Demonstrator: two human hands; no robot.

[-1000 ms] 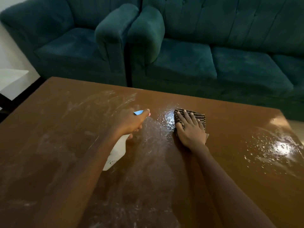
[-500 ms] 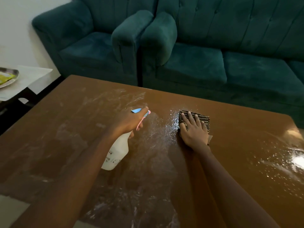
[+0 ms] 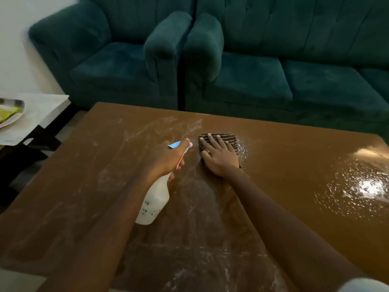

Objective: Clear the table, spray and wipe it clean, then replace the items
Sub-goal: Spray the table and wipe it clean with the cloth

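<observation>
left hand (image 3: 166, 159) grips tilted spray bottle (image 3: 154, 199), nozzle toward cloth (image 3: 229, 138) under flat right hand (image 3: 217, 158).

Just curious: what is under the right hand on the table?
A dark striped cloth, pressed flat on the brown table by the right hand. Its far edge and right side show; the part beneath the palm is covered.

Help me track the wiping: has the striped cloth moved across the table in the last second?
Yes. The cloth under the right hand slid left: the droplet patch lay left of it earlier and now sits at its right edge.
</observation>
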